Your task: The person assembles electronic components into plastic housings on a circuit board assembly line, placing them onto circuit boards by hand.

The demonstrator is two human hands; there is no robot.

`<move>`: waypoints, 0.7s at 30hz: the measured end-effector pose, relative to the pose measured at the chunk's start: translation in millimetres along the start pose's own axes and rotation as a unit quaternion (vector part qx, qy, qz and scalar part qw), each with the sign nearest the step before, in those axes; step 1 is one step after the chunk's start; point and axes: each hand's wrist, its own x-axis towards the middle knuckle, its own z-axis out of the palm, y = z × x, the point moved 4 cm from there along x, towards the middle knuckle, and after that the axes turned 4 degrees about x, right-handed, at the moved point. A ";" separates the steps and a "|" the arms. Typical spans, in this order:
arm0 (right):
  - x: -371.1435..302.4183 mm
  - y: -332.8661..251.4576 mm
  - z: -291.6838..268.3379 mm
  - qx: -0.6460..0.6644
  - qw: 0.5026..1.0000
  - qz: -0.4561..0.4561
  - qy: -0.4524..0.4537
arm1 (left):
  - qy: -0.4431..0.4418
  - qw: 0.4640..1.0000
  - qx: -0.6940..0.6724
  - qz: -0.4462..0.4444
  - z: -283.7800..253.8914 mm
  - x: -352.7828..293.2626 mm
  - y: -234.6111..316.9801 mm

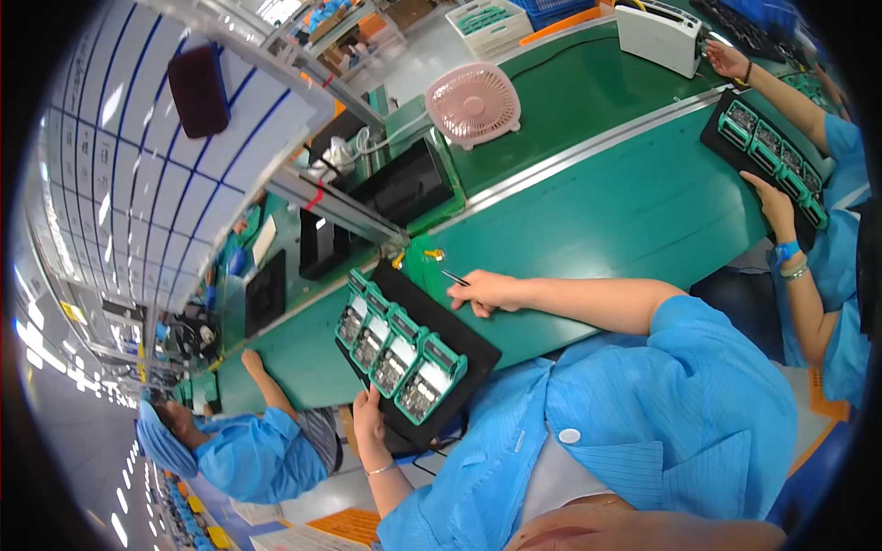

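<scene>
My left hand (369, 421) grips the near left edge of a flat black tray (464, 342), with some of its fingers hidden. A row of several green frames (401, 354) lies along the tray, each holding a circuit board with silver and dark parts. Beyond the tray's right side, my right hand (487, 293) is closed round a slim, dark, pen-like tool (454, 276), whose kind I cannot make out. The tool points toward a bright green patch (423, 266) with small yellow pieces (434, 254) on it.
The green bench (588, 230) runs across, with a metal rail (588, 151) behind. A pink fan (473, 104) and white box (659, 39) stand beyond it. At right, a co-worker's hands (774, 204) are by a similar tray (721, 142); another person (248, 455) sits at left.
</scene>
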 end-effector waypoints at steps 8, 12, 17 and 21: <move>-2.3 -25.3 23.0 0.006 0.996 0.001 0.092 | -0.044 0.982 -0.176 0.060 58.5 -54.2 14.8; 6.3 -7.9 20.9 0.007 0.991 -0.041 0.127 | -0.021 0.972 -0.210 0.103 69.3 -73.1 12.4; -18.1 -11.9 33.3 -0.008 0.989 -0.059 0.136 | -0.048 0.968 -0.219 0.114 64.4 -88.2 16.2; -54.5 -23.6 34.9 -0.060 0.969 -0.150 0.185 | -0.071 0.967 -0.208 0.132 67.0 -87.8 21.9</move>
